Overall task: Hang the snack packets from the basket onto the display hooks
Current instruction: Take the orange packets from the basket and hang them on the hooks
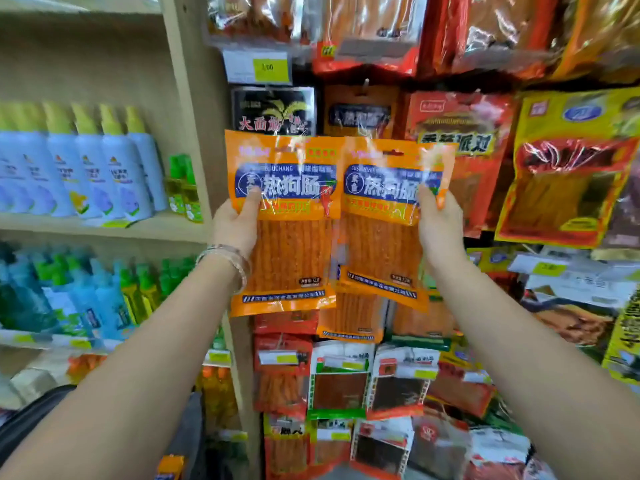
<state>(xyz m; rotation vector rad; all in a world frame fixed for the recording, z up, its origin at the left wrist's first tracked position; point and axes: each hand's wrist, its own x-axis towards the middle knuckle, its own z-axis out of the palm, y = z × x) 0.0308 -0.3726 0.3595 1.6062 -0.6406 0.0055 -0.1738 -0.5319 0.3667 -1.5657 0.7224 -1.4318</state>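
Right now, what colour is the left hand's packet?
Orange packet, blue band across it; head view.

A single wide-angle camera on the person's head faces forward toward the tall beige wooden shelf post point(194, 133). It is near that post.

left grip point(237, 226): orange packet point(294, 251) | right grip point(440, 230): twin packet point(381, 247) (both upright)
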